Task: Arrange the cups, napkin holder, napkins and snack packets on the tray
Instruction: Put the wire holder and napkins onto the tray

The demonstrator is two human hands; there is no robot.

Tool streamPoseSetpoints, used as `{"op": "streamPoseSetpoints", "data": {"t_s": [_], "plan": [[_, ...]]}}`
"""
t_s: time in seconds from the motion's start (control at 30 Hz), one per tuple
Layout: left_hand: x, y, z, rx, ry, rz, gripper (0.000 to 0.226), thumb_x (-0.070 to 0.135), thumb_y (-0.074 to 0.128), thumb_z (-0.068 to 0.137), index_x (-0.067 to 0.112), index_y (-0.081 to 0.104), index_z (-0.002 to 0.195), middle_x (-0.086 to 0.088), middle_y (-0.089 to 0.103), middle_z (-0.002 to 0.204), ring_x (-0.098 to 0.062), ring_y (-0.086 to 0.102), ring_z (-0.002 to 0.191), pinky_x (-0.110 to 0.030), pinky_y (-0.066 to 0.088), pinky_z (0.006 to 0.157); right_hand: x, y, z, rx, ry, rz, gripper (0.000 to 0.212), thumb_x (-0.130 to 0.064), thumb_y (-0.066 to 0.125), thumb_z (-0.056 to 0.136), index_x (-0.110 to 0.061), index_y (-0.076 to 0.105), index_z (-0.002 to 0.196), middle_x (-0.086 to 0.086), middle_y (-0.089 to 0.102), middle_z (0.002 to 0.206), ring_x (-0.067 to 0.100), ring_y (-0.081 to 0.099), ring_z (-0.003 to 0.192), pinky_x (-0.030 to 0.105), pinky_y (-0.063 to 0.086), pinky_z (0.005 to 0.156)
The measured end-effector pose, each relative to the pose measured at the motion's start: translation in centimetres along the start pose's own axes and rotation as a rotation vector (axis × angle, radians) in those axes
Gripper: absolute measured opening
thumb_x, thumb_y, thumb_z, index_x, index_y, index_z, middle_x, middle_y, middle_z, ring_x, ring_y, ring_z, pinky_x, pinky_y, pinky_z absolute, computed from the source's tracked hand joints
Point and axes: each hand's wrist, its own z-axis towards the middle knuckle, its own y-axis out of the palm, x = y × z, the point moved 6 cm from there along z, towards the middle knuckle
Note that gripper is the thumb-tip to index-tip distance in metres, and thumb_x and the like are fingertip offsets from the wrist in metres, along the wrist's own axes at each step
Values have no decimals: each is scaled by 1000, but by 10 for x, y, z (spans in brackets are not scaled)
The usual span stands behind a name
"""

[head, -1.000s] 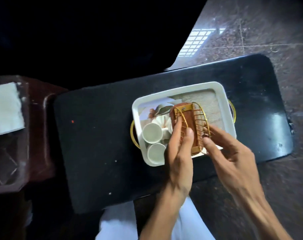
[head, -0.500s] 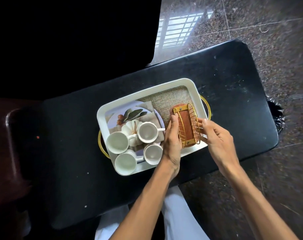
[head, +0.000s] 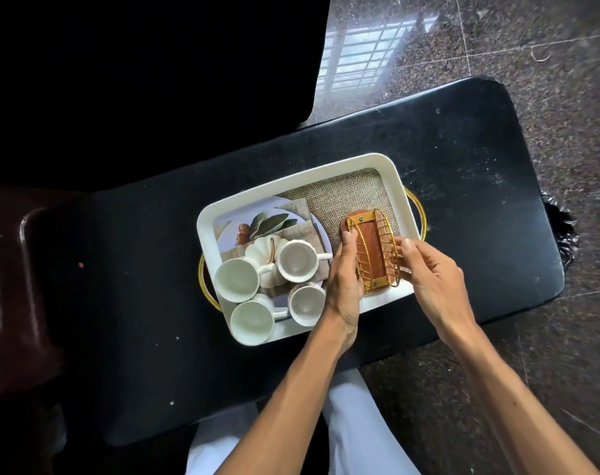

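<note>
Four white cups [head: 236, 280], one gold wire napkin holder [head: 372, 257], one white tray [head: 291, 181], and two hands: left hand [head: 343, 286], right hand [head: 432, 279].

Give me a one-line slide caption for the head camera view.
On the white tray, left hand and right hand hold a gold wire napkin holder beside four white cups.
</note>
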Motion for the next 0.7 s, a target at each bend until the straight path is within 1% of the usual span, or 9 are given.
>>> {"op": "streamPoseSetpoints", "data": {"t_s": [0.07,0.13,0.2,0.23,0.27,0.33,0.4,0.57,0.7], "plan": [[3,0,-5,-8,-26,-4,41,52,40,104,34,58,136,20,72,122,10,66,109,-13,54,79,-3,1,-1,-3,-21,-70,23,-47,48,102,-45,71,104,-13,76,101,9,69,101,28,56,88],[7,-2,-12,-25,-14,-21,50,46,49,102,29,46,149,12,59,144,8,59,121,-11,49,86,-9,1,-6,25,-91,-275,28,-44,49,102,-34,65,122,-9,70,121,10,60,114,15,45,88],[16,-9,-22,-46,42,8,52,35,54,103,23,42,152,17,58,140,17,59,114,-5,50,83,-26,6,-14,87,-253,-506,39,-36,54,101,-15,59,133,5,61,133,19,48,128,22,37,101],[25,-15,-29,-45,83,58,53,31,55,103,21,40,152,16,57,142,17,56,118,-5,49,88,-37,11,-20,118,-333,-568,42,-31,58,99,-8,58,135,11,58,135,24,45,131,26,36,106],[37,-25,-37,-22,159,166,55,30,56,102,20,39,153,11,52,150,12,50,130,-9,46,100,-47,18,-26,138,-393,-600,45,-29,60,98,-5,57,135,14,56,136,28,42,134,32,36,111],[61,-48,-52,42,383,517,58,33,56,100,19,39,154,3,34,164,1,27,150,-18,27,121,-66,38,-37,148,-471,-628,49,-29,60,97,-2,53,137,18,52,141,32,36,140,45,37,116],[77,-79,-65,78,547,801,61,34,53,99,19,36,155,1,25,168,-6,15,155,-24,17,126,-84,66,-48,125,-549,-682,53,-32,58,97,-3,48,141,19,46,147,36,31,145,51,33,117],[98,-195,-87,163,645,1240,60,30,56,99,25,36,155,-3,22,169,-24,16,157,-50,27,124,-118,159,-72,-36,-631,-855,70,-49,46,101,-4,31,153,20,28,160,37,15,153,46,16,125],[122,-302,-104,324,607,1427,60,30,59,98,23,39,154,-6,23,168,-29,18,157,-54,23,125,-142,243,-90,-162,-717,-939,78,-52,42,98,-3,23,156,22,22,162,37,9,154,45,11,126]]}}
